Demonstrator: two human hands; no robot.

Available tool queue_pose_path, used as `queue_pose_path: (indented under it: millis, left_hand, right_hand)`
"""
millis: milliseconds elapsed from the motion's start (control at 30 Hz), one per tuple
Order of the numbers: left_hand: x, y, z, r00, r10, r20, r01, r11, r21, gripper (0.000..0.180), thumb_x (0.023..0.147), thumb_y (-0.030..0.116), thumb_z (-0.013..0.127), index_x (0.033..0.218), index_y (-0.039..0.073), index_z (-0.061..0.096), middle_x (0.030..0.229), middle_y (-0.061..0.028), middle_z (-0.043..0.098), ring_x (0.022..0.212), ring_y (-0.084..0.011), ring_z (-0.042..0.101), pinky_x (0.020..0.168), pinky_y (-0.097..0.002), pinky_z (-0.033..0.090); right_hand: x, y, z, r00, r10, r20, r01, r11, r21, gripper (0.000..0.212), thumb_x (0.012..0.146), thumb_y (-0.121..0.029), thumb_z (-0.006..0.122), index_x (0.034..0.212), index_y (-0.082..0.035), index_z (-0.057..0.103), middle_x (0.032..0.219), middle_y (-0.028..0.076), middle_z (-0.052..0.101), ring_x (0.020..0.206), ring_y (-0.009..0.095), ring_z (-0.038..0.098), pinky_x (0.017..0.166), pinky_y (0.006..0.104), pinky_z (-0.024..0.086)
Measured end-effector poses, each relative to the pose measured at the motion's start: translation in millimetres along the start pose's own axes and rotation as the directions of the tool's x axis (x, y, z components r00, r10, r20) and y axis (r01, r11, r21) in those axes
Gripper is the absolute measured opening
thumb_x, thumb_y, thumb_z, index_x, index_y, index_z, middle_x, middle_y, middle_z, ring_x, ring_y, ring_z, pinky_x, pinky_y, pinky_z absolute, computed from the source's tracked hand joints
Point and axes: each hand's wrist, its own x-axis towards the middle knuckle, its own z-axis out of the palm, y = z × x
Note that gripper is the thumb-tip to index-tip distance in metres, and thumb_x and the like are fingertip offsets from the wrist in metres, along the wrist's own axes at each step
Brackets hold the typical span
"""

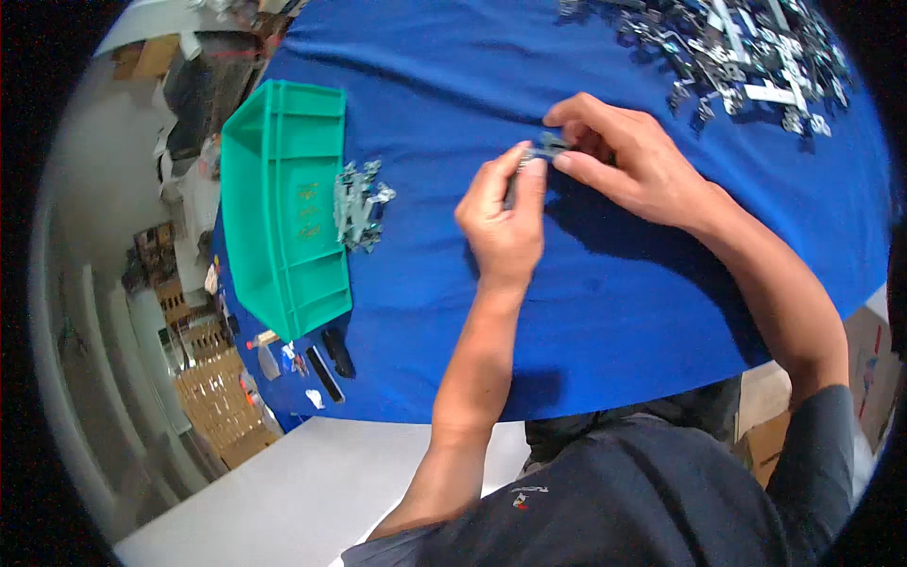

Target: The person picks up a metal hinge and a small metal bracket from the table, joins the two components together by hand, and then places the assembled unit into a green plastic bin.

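Both of my hands meet over the blue cloth around one small grey metal part (550, 145), whose exact shape is too blurred to make out. Between thumb and fingertips, my left hand (501, 222) pinches its near end. My right hand (638, 161) curls around the far end, thumb against it and index finger arched above; its other fingers are partly hidden. To the left, a small heap of similar grey metal parts (358, 208) lies against a green plastic bin (283, 302).
A large pile of metal brackets or clips (756, 66) covers the far right of the blue-clothed table (425, 359). At the near left edge lie a black slim object (325, 374), another dark item (337, 353) and small odds and ends. Shelving and cartons stand beyond on the left.
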Motion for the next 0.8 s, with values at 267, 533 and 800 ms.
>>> queue_pose_path:
  millis: [267, 533, 800]
  left_hand:
    - [3.5, 15.0, 1.1, 0.996, 0.052, 0.07, -0.058, 0.994, 0.09, 0.017, 0.088, 0.007, 0.071, 0.103, -0.002, 0.072, 0.087, -0.0127, 0.072, 0.076, -0.0169, 0.068, 0.07, -0.0286, 0.053]
    - [5.8, 6.1, -17.0, 0.971, 0.241, -0.004, -0.226, 0.918, 0.326, 0.017, 0.088, 0.007, 0.071, 0.102, -0.002, 0.072, 0.093, -0.0165, 0.071, 0.082, -0.0284, 0.07, 0.073, -0.0366, 0.055]
    - [57.9, -40.0, -181.8, 0.981, 0.187, -0.058, -0.064, 0.586, 0.808, 0.034, 0.088, 0.031, 0.069, 0.108, 0.004, 0.071, 0.103, -0.015, 0.067, 0.1, -0.0344, 0.06, 0.087, -0.0453, 0.049]
  right_hand:
    - [1.9, 5.0, 0.4, 0.973, -0.17, -0.155, 0.154, 0.982, -0.111, 0.01, 0.095, -0.008, 0.061, 0.1, 0.001, 0.058, 0.085, 0.009, 0.056, 0.075, 0.018, 0.055, 0.069, 0.029, 0.044]
    - [2.1, 15.4, 1.4, 0.988, 0.108, -0.107, -0.107, 0.994, 0.015, 0.013, 0.099, -0.013, 0.058, 0.099, 0.0, 0.057, 0.075, 0.005, 0.053, 0.068, 0.012, 0.05, 0.061, 0.0289, 0.042]
    - [2.8, 15.0, 6.5, 0.995, 0.016, -0.099, -0.019, 1.0, -0.024, 0.013, 0.098, -0.013, 0.059, 0.096, 0.0, 0.057, 0.073, 0.01, 0.054, 0.063, 0.017, 0.05, 0.06, 0.0336, 0.043]
